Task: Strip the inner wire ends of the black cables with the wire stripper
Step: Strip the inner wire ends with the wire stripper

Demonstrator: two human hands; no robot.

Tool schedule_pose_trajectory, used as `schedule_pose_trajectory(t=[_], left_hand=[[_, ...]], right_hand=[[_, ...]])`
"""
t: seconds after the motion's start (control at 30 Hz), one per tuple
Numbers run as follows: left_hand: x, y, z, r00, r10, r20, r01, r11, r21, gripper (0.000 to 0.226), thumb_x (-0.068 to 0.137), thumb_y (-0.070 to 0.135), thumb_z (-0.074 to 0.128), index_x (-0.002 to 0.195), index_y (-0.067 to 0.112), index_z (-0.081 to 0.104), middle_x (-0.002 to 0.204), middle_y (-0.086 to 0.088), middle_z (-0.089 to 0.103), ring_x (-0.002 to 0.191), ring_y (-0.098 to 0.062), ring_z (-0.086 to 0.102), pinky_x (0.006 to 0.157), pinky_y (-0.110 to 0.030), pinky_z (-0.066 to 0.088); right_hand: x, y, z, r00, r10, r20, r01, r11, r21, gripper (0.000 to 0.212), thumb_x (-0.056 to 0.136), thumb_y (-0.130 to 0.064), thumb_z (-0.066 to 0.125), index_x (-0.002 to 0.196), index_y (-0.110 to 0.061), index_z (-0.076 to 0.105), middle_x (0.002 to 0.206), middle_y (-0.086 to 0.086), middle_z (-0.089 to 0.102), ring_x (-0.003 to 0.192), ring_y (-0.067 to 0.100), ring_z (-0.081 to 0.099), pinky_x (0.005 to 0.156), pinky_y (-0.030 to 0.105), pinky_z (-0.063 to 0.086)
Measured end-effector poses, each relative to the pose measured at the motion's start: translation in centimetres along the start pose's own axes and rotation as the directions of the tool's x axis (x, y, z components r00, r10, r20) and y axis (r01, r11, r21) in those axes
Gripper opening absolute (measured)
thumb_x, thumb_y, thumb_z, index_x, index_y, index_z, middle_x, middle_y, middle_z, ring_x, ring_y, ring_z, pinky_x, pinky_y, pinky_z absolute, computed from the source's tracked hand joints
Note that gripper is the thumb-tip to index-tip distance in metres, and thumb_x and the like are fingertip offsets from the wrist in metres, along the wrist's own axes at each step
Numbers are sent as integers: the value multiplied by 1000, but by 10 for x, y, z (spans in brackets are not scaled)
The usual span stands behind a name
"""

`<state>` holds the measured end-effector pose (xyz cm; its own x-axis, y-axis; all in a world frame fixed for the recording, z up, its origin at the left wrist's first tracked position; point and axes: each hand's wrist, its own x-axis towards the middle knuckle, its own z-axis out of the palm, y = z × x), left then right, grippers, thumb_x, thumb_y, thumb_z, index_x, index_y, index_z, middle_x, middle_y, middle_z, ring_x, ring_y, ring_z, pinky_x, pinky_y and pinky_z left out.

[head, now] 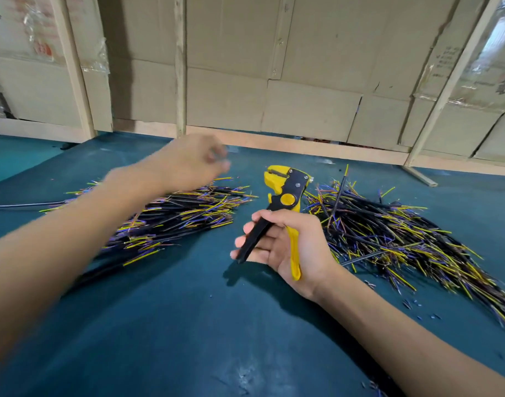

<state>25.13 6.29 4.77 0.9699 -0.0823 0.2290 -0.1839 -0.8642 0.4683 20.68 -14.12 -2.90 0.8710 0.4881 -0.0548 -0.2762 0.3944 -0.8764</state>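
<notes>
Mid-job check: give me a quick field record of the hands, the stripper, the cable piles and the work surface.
left hand: raised above the left pile, motion-blurred; grip unclear
right hand: holds the wire stripper by its handles
wire stripper: yellow and black, head pointing away, no cable in it
left pile: black cables, coloured inner wires showing
right pile: same kind, spread wider
surface: blue mat, small offcuts near the right pile

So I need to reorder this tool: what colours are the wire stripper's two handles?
One handle is black, the other yellow on the wire stripper, shown in the head view.
</notes>
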Motion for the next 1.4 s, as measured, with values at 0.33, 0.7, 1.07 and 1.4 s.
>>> schedule_pose_trajectory(t=[0.33, 0.7, 1.07, 1.4], left_hand=[[-57, -36, 33, 989, 135, -60, -85, 855, 512, 16, 94, 45, 62, 105, 34, 62, 107, 10, 58, 114, -19, 50, 97, -39, 32], [-84, -4, 37, 761, 609, -223, -559, 791, 251, 50, 87, -14, 50, 134, 0, 58, 100, -14, 58, 83, -32, 62, 76, -43, 53], [-82, -2, 51, 758, 589, -278, -560, 808, 183, 30, 104, 25, 52, 129, 15, 66, 102, 2, 69, 91, -23, 67, 72, -43, 55], [-80, -1, 64, 772, 512, -376, -550, 835, 6, 26, 102, 4, 52, 125, 14, 57, 95, 5, 59, 87, -8, 59, 81, -20, 47]], right_hand=[[2, -1, -4, 998, -48, -30, 49, 998, 46, 15, 86, -14, 59, 92, -1, 61, 81, 18, 65, 74, 39, 69, 71, 53, 60], [0, -6, -9, 981, -195, -19, 195, 981, -23, 26, 80, -17, 67, 101, -3, 64, 99, 16, 72, 77, 36, 71, 74, 51, 61], [0, -7, -6, 936, -347, -62, 339, 934, -111, 19, 78, 0, 73, 95, -5, 66, 84, 22, 65, 72, 40, 70, 73, 54, 60], [4, 1, -5, 934, -354, -54, 342, 926, -163, 17, 79, 2, 73, 93, -6, 68, 83, 18, 63, 72, 42, 69, 73, 54, 58]])
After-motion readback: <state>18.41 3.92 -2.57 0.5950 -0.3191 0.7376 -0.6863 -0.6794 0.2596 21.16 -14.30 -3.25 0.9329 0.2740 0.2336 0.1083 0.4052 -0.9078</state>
